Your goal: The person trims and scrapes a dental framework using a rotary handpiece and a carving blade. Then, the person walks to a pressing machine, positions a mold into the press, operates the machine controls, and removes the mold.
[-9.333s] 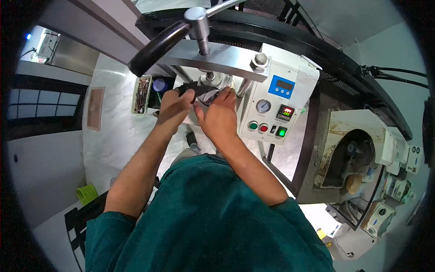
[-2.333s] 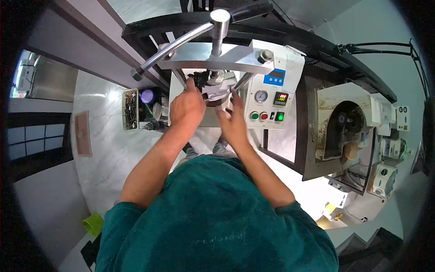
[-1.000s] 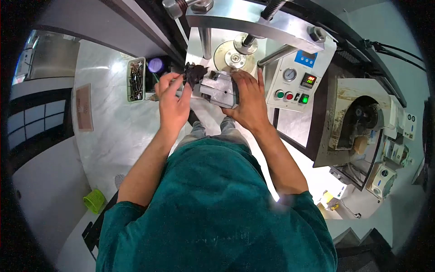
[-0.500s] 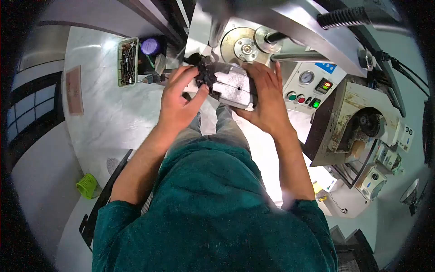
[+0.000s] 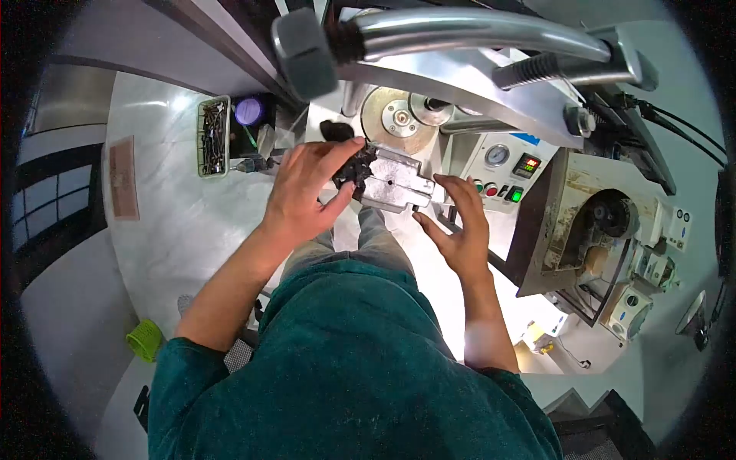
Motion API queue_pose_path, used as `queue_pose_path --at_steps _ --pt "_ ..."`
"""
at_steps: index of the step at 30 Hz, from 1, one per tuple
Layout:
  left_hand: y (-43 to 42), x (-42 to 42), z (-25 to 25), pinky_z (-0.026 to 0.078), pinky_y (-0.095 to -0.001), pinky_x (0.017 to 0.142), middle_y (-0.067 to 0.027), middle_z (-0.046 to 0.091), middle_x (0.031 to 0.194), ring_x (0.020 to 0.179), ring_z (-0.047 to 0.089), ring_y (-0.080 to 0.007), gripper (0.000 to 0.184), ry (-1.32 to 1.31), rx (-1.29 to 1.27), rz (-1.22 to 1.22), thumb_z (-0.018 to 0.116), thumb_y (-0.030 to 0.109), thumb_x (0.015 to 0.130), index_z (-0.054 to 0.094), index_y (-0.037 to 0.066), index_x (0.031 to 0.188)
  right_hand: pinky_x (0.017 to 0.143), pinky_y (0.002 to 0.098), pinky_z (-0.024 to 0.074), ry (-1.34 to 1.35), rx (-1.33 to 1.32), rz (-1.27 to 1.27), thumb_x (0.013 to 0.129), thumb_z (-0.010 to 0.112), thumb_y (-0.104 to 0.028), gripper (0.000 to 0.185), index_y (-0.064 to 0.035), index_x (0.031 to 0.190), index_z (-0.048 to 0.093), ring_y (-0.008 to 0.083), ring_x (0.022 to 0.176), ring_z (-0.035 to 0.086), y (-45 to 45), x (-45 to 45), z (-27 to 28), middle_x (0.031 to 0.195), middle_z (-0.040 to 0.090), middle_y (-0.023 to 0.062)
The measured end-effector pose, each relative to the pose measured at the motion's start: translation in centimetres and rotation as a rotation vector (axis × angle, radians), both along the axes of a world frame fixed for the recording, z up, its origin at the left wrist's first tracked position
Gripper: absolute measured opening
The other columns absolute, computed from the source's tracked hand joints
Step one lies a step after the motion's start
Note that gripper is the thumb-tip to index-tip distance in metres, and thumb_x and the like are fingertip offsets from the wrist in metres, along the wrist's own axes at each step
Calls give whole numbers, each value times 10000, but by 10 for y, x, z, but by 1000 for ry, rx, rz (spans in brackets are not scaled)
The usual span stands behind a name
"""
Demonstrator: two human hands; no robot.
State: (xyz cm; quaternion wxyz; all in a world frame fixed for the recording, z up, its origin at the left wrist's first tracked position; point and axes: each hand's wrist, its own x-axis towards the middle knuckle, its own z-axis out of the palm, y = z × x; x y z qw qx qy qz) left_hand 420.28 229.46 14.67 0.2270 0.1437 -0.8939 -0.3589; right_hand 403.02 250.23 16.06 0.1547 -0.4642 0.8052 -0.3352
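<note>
My left hand has its thumb and fingers pinched on a crumpled black lump at the left end of a metal mould block. The block is silvery, with a pale, rough upper face, a small dark hole and a lengthwise seam. Beside its right end is my right hand, thumb and fingers spread; whether the fingertips touch the block I cannot tell. Just behind the block is a machine with a round metal disc. Whatever supports the block's underside is hidden.
Overhead runs a thick metal bar handle. A control panel with a gauge and buttons stands at right, beside a dusty box-shaped machine. On the left worktop sit a tray of tools and a purple-lidded container.
My right hand has drawn back from along the block's right side, its fingers now apart near the end. My left hand stays at the black lump. The whole view has shifted slightly.
</note>
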Motion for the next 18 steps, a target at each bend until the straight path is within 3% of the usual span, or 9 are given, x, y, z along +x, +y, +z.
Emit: queue_pose_path --at_steps 1,4,11,14,18 --pt "0 0 4 418 -421 949 -167 564 1217 1058 535 -337 576 -99 -21 -9 687 60 766 540 71 1323 1071 445 368 3 -11 -21 700 836 -156 546 -44 1186 614 303 1130 576 0 2 2 1191 627 125" --pt "-2 1 11 421 -413 951 -169 526 1275 1085 517 -327 581 -150 -62 -10 690 75 767 544 84 1329 1020 429 421 -97 21 -77 725 816 -188 563 -70 1226 589 312 1143 564 4 2 -3 1185 618 130" --pt "-15 -6 29 388 -387 1059 -173 498 1327 1254 468 -337 652 -368 236 -136 761 141 721 545 127 1337 930 381 479 -116 -24 -56 725 809 -151 564 -81 1239 586 305 1094 594 3 5 -2 1178 620 130" --pt "-34 -8 34 410 -384 1044 -166 508 1330 1227 504 -338 660 -409 308 -275 759 152 737 529 131 1355 913 370 488 -96 -27 -55 723 808 -147 573 -88 1247 584 288 1078 603 2 6 -1 1174 623 121" --pt "-32 -4 37 453 -337 954 -140 550 1204 1091 567 -300 572 -314 186 -242 718 105 794 550 98 1341 899 366 494 -113 -52 -57 724 808 -156 578 -89 1252 582 276 1048 615 2 7 -2 1158 629 116"
